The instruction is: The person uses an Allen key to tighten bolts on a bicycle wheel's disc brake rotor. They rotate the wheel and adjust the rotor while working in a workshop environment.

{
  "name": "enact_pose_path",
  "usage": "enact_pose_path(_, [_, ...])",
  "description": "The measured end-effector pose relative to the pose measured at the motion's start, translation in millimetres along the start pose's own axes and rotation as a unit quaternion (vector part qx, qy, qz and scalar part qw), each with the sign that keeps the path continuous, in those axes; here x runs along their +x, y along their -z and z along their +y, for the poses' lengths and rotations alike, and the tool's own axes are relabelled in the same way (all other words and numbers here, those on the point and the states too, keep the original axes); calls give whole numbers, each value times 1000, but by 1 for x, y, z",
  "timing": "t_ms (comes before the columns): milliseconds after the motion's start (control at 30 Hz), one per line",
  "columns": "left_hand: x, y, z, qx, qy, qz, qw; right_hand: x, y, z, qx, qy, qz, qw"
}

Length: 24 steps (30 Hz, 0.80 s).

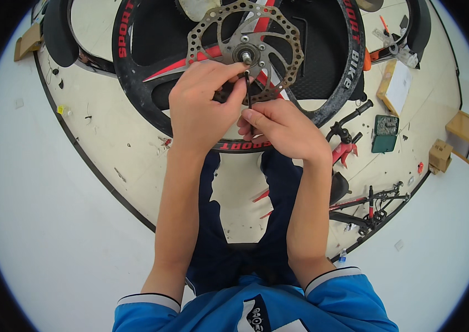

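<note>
A bicycle wheel (338, 99) with a black rim and red, black and grey spokes lies flat in front of me. A perforated disc brake rotor (293, 52) is mounted on its hub, with the axle (247, 56) pointing up. My right hand (284, 126) grips a thin black hex key (249, 95), held nearly upright in view just below the axle. My left hand (204, 97) is closed, thumb and forefinger pinched by the key's upper end beside the hub. Whether the key sits in a rotor bolt is hidden by the fingers.
Under the wheel is a black chair seat (314, 74) with a larger L-shaped hex key (304, 33). A chair armrest (60, 33) rises at left. Rightward on the floor lie handlebars (356, 115), a green tool case (384, 143), a bicycle frame (364, 206) and a cardboard box (440, 155).
</note>
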<state>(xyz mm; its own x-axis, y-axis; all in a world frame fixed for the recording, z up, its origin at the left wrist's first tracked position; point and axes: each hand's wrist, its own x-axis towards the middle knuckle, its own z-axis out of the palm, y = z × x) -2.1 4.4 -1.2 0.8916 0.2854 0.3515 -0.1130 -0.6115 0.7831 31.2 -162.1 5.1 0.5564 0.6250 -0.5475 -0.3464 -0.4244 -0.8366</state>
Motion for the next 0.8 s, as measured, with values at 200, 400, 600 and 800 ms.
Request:
enact_pose_path(200, [-2,-2,-3,33,-66,4,997,1,-6,2,-28,12,9,1000])
enact_pose_path(400, [-2,-5,-3,35,-50,17,998,-7,-2,-11,29,-21,-6,999])
enact_pose_path(600, [-2,-6,-5,32,-63,29,997,-8,13,-8,4,-33,-52,998])
enact_pose_path(800, [1,6,-9,-34,-50,-14,998,-4,15,-4,11,-28,-65,997])
